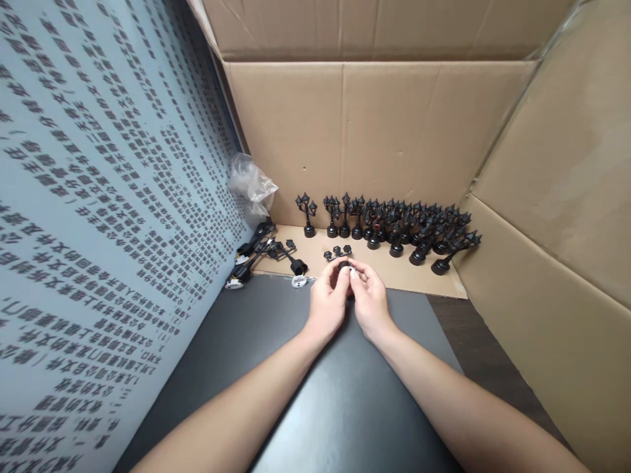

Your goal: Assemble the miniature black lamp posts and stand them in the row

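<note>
My left hand and my right hand meet over the dark mat, fingertips pinched together on a small black part with a white piece. Just beyond my fingers lie a few small black lamp-head pieces on the cardboard floor. Further back, several assembled black miniature street lamps stand in a row against the cardboard wall. Most of the held part is hidden by my fingers.
Loose black lamp posts and bases with white discs lie to the left, near a crumpled clear plastic bag. A grey printed panel leans on the left. Cardboard walls close off the back and right.
</note>
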`<control>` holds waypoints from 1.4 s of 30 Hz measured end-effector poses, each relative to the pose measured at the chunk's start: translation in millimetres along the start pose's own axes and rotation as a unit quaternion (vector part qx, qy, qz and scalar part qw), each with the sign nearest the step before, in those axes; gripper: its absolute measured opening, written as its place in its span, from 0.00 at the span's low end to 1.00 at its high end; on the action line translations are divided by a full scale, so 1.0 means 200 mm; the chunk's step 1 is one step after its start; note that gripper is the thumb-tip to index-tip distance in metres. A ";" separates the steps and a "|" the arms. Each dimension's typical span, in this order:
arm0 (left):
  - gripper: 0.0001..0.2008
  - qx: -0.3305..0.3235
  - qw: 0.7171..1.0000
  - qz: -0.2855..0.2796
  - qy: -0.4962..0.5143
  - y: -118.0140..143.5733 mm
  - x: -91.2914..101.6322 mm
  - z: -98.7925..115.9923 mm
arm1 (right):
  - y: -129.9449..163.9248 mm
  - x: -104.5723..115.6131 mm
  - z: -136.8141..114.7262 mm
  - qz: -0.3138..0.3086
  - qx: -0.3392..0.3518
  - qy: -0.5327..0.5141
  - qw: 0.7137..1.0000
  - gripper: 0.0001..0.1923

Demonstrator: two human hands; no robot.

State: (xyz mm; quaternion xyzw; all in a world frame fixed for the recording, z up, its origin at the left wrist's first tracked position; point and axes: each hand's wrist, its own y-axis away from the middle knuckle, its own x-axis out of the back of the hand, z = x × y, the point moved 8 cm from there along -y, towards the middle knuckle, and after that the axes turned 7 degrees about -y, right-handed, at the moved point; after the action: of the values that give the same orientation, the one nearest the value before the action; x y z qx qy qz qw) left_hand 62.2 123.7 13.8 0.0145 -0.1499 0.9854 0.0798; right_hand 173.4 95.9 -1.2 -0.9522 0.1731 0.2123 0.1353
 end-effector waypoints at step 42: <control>0.23 0.076 0.985 0.002 0.157 -0.01 -0.02 -0.02 | -0.01 -0.03 -0.01 -0.038 0.010 0.007 0.999 0.20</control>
State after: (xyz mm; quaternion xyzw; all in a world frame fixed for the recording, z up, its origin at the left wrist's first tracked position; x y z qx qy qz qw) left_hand 66.9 126.6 11.1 -0.1344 -0.0600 0.9841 0.0990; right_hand 170.4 98.0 3.0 -0.9579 0.1403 0.1990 0.1520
